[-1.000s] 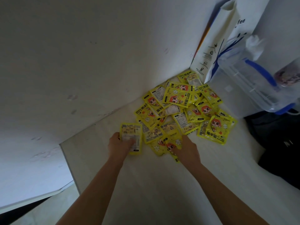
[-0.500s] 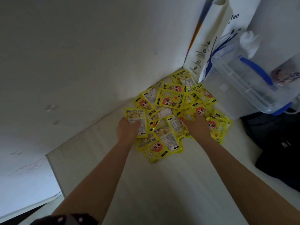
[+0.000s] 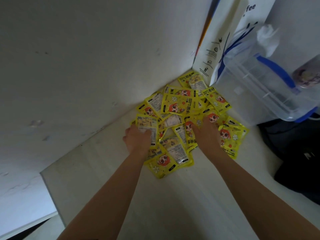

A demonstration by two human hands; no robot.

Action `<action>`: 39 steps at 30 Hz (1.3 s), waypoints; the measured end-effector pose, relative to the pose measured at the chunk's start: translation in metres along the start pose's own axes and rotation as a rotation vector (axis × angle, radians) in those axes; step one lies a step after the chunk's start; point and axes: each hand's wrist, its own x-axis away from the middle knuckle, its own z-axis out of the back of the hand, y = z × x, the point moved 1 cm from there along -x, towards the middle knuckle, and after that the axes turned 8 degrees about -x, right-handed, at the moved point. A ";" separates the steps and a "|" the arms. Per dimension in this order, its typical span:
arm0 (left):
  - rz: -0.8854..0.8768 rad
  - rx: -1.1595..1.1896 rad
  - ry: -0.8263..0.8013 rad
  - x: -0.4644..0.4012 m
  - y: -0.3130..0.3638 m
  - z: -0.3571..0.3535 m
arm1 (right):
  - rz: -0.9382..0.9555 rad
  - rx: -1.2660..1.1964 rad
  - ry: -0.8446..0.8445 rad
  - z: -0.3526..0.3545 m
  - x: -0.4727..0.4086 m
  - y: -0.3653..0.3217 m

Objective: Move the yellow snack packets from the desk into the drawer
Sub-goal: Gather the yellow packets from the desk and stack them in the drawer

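Nearby, a clear bin (image 3: 256,94) and paper bag (image 3: 223,42) crowd the packets (image 3: 180,108).

Pale desk (image 3: 173,205); yellow packets (image 3: 180,108); clear box (image 3: 259,94)

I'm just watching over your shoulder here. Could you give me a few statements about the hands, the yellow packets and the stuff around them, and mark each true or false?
1. The left hand holds a yellow packet. True.
2. The right hand is lifted clear of the pile of packets. False: it rests on the pile.
3. A clear plastic box stands right of the pile. True.
4. The packets lie in a drawer. False: they lie on the desk; no drawer shows.
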 end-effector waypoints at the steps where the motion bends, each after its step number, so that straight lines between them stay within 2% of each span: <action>1: -0.018 -0.032 0.010 0.001 0.001 -0.002 | 0.003 0.032 0.000 -0.001 0.004 0.001; 4: -0.052 -0.080 0.029 0.005 0.001 -0.003 | 0.024 0.079 -0.012 -0.006 0.015 0.002; 11: -0.134 -0.189 0.024 0.016 -0.009 -0.002 | 0.010 -0.053 -0.070 -0.009 0.030 0.005; 17: 0.018 -0.061 -0.018 0.011 -0.009 0.002 | -0.076 -0.059 -0.146 -0.005 0.030 -0.002; 21: -0.011 -0.084 -0.021 -0.001 -0.007 0.003 | -0.119 -0.048 -0.213 0.001 0.021 -0.001; 29: 0.044 -0.003 -0.063 -0.028 0.013 0.007 | -0.154 -0.030 -0.270 0.003 0.008 0.002; 34: -0.046 -0.114 -0.009 -0.025 0.024 0.004 | -0.065 -0.180 -0.242 0.003 0.011 -0.002; 39: -0.050 -0.062 -0.017 -0.021 0.036 0.001 | -0.089 -0.235 -0.236 0.001 0.014 -0.005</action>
